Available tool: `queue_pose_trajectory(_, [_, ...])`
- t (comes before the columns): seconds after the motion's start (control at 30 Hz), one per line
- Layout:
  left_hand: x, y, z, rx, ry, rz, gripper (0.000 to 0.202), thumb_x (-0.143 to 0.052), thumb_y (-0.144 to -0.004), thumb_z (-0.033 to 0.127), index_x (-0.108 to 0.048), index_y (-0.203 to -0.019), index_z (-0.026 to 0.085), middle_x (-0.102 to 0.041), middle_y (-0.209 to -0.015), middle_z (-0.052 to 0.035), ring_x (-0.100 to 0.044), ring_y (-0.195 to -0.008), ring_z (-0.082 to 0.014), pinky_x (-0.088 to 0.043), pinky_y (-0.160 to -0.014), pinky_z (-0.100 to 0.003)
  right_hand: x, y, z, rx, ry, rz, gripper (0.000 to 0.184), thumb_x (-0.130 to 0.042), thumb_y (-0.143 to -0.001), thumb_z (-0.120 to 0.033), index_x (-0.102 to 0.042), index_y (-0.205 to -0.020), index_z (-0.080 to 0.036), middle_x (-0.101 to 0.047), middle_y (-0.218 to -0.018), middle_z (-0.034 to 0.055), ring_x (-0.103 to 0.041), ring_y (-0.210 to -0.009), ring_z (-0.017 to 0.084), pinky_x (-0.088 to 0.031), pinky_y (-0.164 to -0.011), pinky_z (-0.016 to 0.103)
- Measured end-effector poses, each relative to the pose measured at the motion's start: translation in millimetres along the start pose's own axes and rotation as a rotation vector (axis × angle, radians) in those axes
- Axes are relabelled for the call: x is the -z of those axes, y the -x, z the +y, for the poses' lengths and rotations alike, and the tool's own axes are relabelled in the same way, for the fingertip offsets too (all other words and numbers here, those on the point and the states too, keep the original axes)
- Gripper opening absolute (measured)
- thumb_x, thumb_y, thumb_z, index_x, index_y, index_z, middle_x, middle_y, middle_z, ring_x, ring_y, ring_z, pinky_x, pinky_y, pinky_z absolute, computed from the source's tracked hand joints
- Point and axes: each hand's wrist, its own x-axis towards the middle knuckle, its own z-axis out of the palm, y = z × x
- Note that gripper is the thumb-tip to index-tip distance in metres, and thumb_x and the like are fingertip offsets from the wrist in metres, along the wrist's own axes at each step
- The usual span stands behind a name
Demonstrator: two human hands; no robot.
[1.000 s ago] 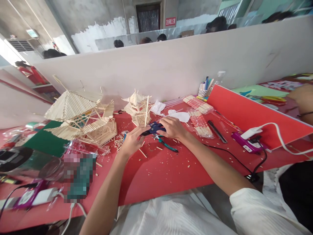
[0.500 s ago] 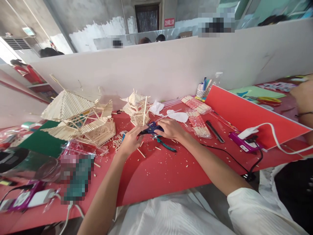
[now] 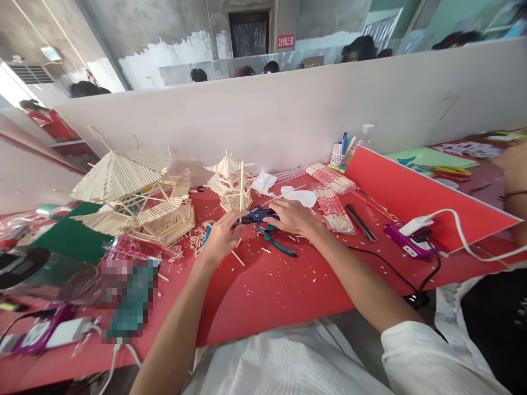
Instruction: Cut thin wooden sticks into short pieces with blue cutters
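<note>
My left hand (image 3: 223,236) is closed, its fingers pinched on a thin wooden stick (image 3: 241,184) that stands nearly upright. My right hand (image 3: 293,216) is wrapped round a dark blue hand tool (image 3: 256,215), which looks like cutting pliers. The tool's head meets the lower end of the stick beside my left fingers; the exact contact is hidden. Just below on the table lie teal-handled pliers (image 3: 280,245). Behind my hands stands a small pavilion model (image 3: 227,184) made of sticks.
A larger stick pavilion (image 3: 132,197) stands at the left. Bundled sticks (image 3: 335,211), a black pen-like tool (image 3: 361,222) and a propped red board (image 3: 428,192) are on the right. A purple power strip (image 3: 411,241) trails cables. Wood scraps litter the red table (image 3: 284,302).
The stick has tipped more upright, and its top has shifted slightly left. The blue tool has turned a little in my right hand. Both hands stay in nearly the same place.
</note>
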Motion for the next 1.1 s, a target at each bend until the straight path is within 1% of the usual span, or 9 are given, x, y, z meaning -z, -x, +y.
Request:
queue_pose_trajectory(0.1, [1.3,1,3,0.011,0.024,0.053,0.030,-0.054,-0.096,0.022,-0.063,-0.124,0.022,-0.070,-0.115,-0.0066,-0.070,-0.080,-0.0127,-0.056,-0.082,-0.027,-3,0,4,-0.052,-0.014,-0.004,0.054,-0.042,-0.098,-0.064,-0.065,-0.104,-0.016,-0.072,-0.101,0.0148,-0.066,-0.088,0.028,-0.042,-0.072,0.035])
queue_pose_trajectory(0.23, [3.8,2,5,0.001,0.069,0.158,0.029,-0.054,-0.097,0.026,-0.062,-0.124,0.022,-0.068,-0.112,-0.0062,-0.069,-0.078,-0.0116,-0.056,-0.080,-0.026,-6,1,13,-0.148,-0.149,0.047,0.062,-0.039,-0.094,-0.073,-0.066,-0.094,-0.017,-0.072,-0.094,0.0132,-0.065,-0.083,0.027,-0.041,-0.069,0.034])
queue_pose_trajectory(0.3, [4.1,3,5,0.015,0.099,0.191,0.028,-0.054,-0.098,0.027,-0.061,-0.124,0.022,-0.067,-0.108,-0.0055,-0.069,-0.080,-0.0121,-0.056,-0.079,-0.026,-7,1,13,-0.191,-0.391,0.114,0.067,-0.033,-0.092,-0.078,-0.064,-0.082,-0.019,-0.070,-0.082,0.0101,-0.064,-0.076,0.025,-0.043,-0.068,0.035])
queue_pose_trajectory(0.47, [-2.6,5,8,-0.016,0.115,0.119,0.024,-0.051,-0.099,0.026,-0.062,-0.120,0.022,-0.067,-0.109,-0.0078,-0.069,-0.086,-0.0145,-0.057,-0.081,-0.028,-4,-5,-20,-0.434,-1.371,0.317,0.082,-0.012,-0.079,-0.094,-0.052,-0.066,-0.024,-0.057,-0.057,0.0034,-0.059,-0.056,0.020,-0.047,-0.054,0.033])
queue_pose_trajectory(0.57, [-10.5,6,12,-0.089,0.112,0.033,0.026,-0.051,-0.099,0.022,-0.063,-0.122,0.022,-0.068,-0.111,-0.0091,-0.068,-0.093,-0.0156,-0.056,-0.082,-0.028,1,-8,-47,-0.449,-1.626,0.376,0.079,-0.014,-0.078,-0.095,-0.050,-0.064,-0.025,-0.052,-0.054,0.0023,-0.058,-0.053,0.019,-0.048,-0.050,0.032])
queue_pose_trajectory(0.7, [-17.9,7,16,-0.184,0.135,-0.046,0.028,-0.049,-0.099,0.019,-0.063,-0.123,0.022,-0.069,-0.110,-0.0100,-0.067,-0.098,-0.0172,-0.055,-0.086,-0.030,3,-10,-65,-0.500,-1.746,0.389,0.077,-0.017,-0.080,-0.092,-0.051,-0.065,-0.025,-0.050,-0.054,0.0010,-0.053,-0.048,0.017,-0.047,-0.045,0.030])
queue_pose_trajectory(0.9, [-19.1,7,17,-0.217,0.124,-0.116,0.038,-0.046,-0.098,0.014,-0.062,-0.131,0.024,-0.066,-0.111,-0.0097,-0.066,-0.097,-0.0164,-0.054,-0.086,-0.029,-10,-13,-63,-0.584,-1.891,0.434,0.075,-0.024,-0.079,-0.093,-0.048,-0.063,-0.024,-0.047,-0.052,0.0001,-0.045,-0.045,0.014,-0.044,-0.045,0.029])
queue_pose_trajectory(1.0, [-19.7,6,15,-0.218,0.082,-0.205,0.044,-0.046,-0.096,0.009,-0.061,-0.134,0.025,-0.065,-0.105,-0.0083,-0.066,-0.092,-0.0163,-0.055,-0.082,-0.027,-16,-14,-63,-0.667,-1.900,0.432,0.075,-0.022,-0.079,-0.092,-0.049,-0.065,-0.024,-0.050,-0.052,0.0015,-0.051,-0.049,0.017,-0.046,-0.047,0.031])
queue_pose_trajectory(1.1, [-19.3,6,9,-0.203,0.044,-0.252,0.046,-0.047,-0.090,0.004,-0.067,-0.126,0.025,-0.064,-0.101,-0.0075,-0.066,-0.087,-0.0160,-0.055,-0.078,-0.026,-20,-14,-61,-0.720,-1.881,0.422,0.074,-0.020,-0.082,-0.089,-0.054,-0.071,-0.024,-0.056,-0.056,0.0041,-0.060,-0.058,0.022,-0.050,-0.050,0.034])
